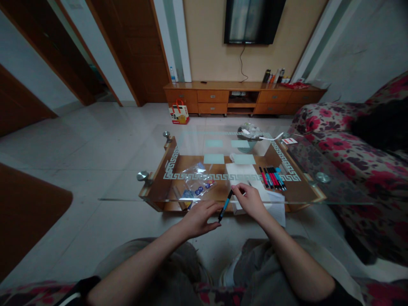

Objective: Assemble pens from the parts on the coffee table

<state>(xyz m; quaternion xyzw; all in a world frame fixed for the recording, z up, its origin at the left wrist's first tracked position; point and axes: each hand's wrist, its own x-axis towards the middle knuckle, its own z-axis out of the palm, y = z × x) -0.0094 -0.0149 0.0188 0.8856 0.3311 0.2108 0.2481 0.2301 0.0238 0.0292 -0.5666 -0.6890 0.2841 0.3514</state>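
Observation:
A slim blue pen (225,207) with black ends slants over the near edge of the glass table. The fingers of my right hand (250,199) are closed on its upper end. My left hand (200,217) is at its lower end, thumb and fingers apart; whether the thumb touches the tip I cannot tell. On the glass to the right lies a row of several black, red and blue pens (272,178). White paper sheets (276,206) show below and beside my right hand. A clear plastic packet (196,180) lies left of the hands.
The glass table (191,136) has metal knobs and a wooden lower frame. A bowl (250,131) with plastic in it stands at its far right, near a red-and-white card (289,141). A flowered sofa (338,140) flanks the right; a TV cabinet (212,95) stands behind.

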